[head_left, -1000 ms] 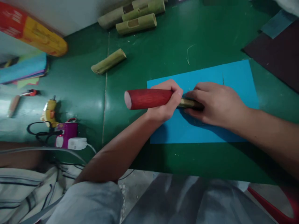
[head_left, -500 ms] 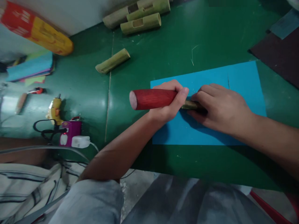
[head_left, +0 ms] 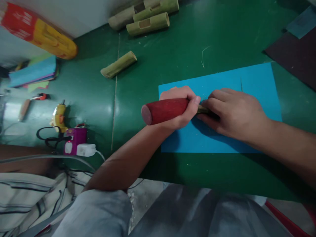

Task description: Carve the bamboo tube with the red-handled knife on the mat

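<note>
My left hand (head_left: 181, 110) is wrapped round a red wooden handle (head_left: 163, 111) that sticks out to the left over the green table (head_left: 153, 65). My right hand (head_left: 234, 112) lies just to its right on a blue paper sheet (head_left: 256, 82), fingers curled over a thin olive-green bamboo piece (head_left: 202, 110). Only a short bit of that piece shows between the two hands. What the red handle carries at its far end is hidden under my fingers.
Several cut bamboo tubes (head_left: 145, 14) lie at the table's far edge, one loose tube (head_left: 118, 64) nearer. At the left are a yellow glue gun (head_left: 58, 115), a purple plug block with white charger (head_left: 77, 146), coloured paper (head_left: 33, 70). Dark sheets (head_left: 293, 56) lie far right.
The red handle's free end has dipped and shifted slightly right, so it now tilts. My right hand stays on the bamboo piece in the same place.
</note>
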Tool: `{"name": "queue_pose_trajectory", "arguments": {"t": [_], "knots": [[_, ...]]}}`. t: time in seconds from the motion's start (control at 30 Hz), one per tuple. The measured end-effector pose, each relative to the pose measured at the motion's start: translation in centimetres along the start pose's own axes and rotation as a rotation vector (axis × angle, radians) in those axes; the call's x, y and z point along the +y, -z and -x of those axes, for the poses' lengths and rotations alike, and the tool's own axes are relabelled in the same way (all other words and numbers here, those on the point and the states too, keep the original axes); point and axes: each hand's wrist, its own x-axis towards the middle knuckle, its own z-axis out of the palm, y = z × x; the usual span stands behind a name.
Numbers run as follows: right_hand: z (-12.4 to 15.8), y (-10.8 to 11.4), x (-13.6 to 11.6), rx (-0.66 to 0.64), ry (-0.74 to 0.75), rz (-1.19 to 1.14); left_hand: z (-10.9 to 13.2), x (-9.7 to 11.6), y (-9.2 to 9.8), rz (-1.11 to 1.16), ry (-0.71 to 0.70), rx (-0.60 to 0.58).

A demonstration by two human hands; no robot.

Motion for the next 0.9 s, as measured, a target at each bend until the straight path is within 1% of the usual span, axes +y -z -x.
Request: {"name": "queue_pose_trajectory", "arguments": {"t": [0.1, 0.23, 0.33, 0.4, 0.5, 0.57, 0.67, 0.73, 0.77, 0.9], "knots": [[-0.1, 0.1, -0.1, -0.002, -0.005, -0.003, -0.2, -0.4, -0.4, 0.021, 0.003, 0.02], [-0.3, 0.3, -0.4, -0.032, -0.04, -0.032, -0.4, -0.8, -0.7, 0.15, -0.013, 0.037], [-0.5, 0.5, -0.5, -0.067, -0.081, -0.053, -0.5, -0.7, -0.6, 0.203, 0.017, 0.011], [-0.5, 0.6, -0.6, -0.065, -0.086, -0.06, -0.6, -0.7, -0.6, 0.219, 0.016, -0.005], [-0.4, 0.2, -0.3, -0.026, -0.063, -0.038, -0.9, -0.9, -0.7, 0.234, -0.019, 0.003], [-0.3, -0.3, -0.1, 0.013, -0.047, -0.01, -1.0, -0.9, -0.9, 0.234, -0.014, -0.002], [-0.2, -1.0, 0.2, 0.063, -0.031, -0.001, -1.2, -0.4, -1.1, 0.22, 0.05, -0.028], [-0.1, -1.2, 0.5, 0.087, -0.023, -0.018, -1.3, -0.1, -1.3, 0.205, 0.097, -0.021], [-0.1, -1.3, 0.6, 0.088, -0.014, -0.034, -1.3, 0.0, -1.3, 0.204, 0.105, -0.013], [-0.3, -1.3, 1.1, 0.049, 0.047, -0.121, -1.3, -0.2, -1.5, 0.25, 0.05, 0.001]]}}
